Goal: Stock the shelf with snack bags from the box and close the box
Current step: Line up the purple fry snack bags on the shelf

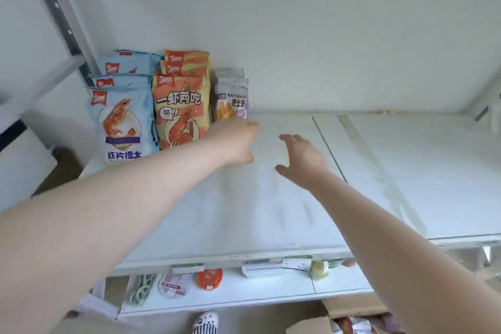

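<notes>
Snack bags stand in three rows at the shelf's (pixel 271 211) back-left corner: blue bags (pixel 123 119), orange bags (pixel 180 108), and small purple bags (pixel 233 102). The left hand (pixel 235 141) reaches to the front purple bag, fingertips at its lower edge; whether it grips is unclear. Just right, the right hand (pixel 301 160) hovers over bare shelf, fingers relaxed, holding nothing. The cardboard box (pixel 352 317) sits below the shelf's front edge, flaps open.

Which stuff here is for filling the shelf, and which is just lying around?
For the job:
blue shrimp snack bags
orange shrimp snack bags
small purple potato snack bags
white top shelf
brown cardboard box

Just lying about:
green ring packet
round orange packet
</notes>
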`<action>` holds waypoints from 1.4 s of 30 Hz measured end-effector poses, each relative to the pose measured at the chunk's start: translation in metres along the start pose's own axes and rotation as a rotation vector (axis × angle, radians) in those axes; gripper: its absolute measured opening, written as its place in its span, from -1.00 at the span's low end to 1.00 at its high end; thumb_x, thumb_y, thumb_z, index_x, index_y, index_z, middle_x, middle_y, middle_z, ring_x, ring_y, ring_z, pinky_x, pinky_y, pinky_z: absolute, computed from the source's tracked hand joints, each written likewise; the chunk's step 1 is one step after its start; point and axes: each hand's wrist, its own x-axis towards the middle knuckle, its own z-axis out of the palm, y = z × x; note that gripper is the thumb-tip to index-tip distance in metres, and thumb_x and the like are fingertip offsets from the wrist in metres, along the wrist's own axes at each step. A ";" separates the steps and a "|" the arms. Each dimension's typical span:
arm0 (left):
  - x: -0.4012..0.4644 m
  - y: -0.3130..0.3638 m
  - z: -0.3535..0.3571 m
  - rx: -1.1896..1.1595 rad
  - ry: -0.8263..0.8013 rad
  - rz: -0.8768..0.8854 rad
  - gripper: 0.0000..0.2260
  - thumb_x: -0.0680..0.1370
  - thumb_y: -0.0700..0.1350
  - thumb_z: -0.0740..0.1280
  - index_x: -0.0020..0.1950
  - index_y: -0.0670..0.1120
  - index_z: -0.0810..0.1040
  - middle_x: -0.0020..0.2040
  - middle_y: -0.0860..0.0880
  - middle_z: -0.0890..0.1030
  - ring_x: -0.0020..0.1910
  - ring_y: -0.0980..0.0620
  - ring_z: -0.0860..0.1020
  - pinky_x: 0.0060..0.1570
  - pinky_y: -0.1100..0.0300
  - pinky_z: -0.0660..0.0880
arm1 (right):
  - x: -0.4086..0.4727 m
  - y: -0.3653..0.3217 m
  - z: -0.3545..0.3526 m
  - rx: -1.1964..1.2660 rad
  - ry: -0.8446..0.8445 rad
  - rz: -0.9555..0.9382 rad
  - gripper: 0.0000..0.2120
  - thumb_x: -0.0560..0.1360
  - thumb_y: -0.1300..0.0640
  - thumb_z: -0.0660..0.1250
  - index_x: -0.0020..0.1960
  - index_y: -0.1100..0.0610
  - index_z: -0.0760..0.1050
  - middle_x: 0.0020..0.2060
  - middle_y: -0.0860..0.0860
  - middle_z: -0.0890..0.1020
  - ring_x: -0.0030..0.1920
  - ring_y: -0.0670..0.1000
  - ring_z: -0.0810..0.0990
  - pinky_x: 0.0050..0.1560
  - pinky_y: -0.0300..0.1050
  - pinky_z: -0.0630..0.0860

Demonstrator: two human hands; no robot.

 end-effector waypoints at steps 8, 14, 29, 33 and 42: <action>-0.140 0.101 0.026 -0.237 -0.022 0.022 -0.45 0.49 -0.04 0.31 0.46 -0.05 0.26 0.34 -0.03 0.42 0.34 -0.05 0.38 0.30 0.14 0.26 | -0.177 -0.005 -0.005 -0.128 -0.106 0.057 -0.36 0.55 0.01 0.32 0.54 0.08 0.14 0.40 0.01 0.37 0.40 0.07 0.34 0.28 -0.05 0.38; -0.218 0.153 0.057 -0.287 -0.112 0.113 -0.46 0.49 -0.02 0.33 0.43 -0.04 0.27 0.33 -0.02 0.43 0.33 -0.07 0.40 0.28 0.10 0.31 | -0.304 0.010 0.024 -0.084 -0.190 0.302 -0.38 0.51 -0.01 0.34 0.49 0.08 0.21 0.35 0.03 0.41 0.38 0.10 0.37 0.24 -0.01 0.41; -0.348 0.292 0.091 -0.227 -0.307 0.335 -0.40 0.50 0.08 0.33 0.48 -0.05 0.23 0.37 -0.04 0.42 0.37 -0.07 0.36 0.32 0.07 0.27 | -0.537 0.044 0.049 -0.047 -0.256 0.610 -0.40 0.49 -0.03 0.38 0.45 0.07 0.25 0.31 0.02 0.43 0.35 0.08 0.38 0.06 -0.03 0.46; -0.348 0.356 0.094 -0.238 -0.338 0.359 -0.38 0.50 0.10 0.33 0.49 -0.03 0.21 0.41 -0.05 0.39 0.40 -0.08 0.34 0.36 0.07 0.25 | -0.585 0.095 0.039 -0.024 -0.238 0.653 -0.36 0.50 -0.03 0.37 0.49 0.06 0.21 0.35 0.02 0.41 0.36 0.09 0.38 0.13 -0.03 0.46; -0.354 0.528 0.110 -0.357 -0.437 0.324 -0.43 0.50 0.09 0.35 0.44 -0.05 0.28 0.38 -0.07 0.41 0.34 -0.13 0.40 0.26 0.03 0.34 | -0.695 0.233 0.018 -0.039 -0.335 0.731 -0.30 0.51 -0.07 0.38 0.54 0.08 0.15 0.38 0.05 0.40 0.38 0.11 0.37 0.10 0.03 0.52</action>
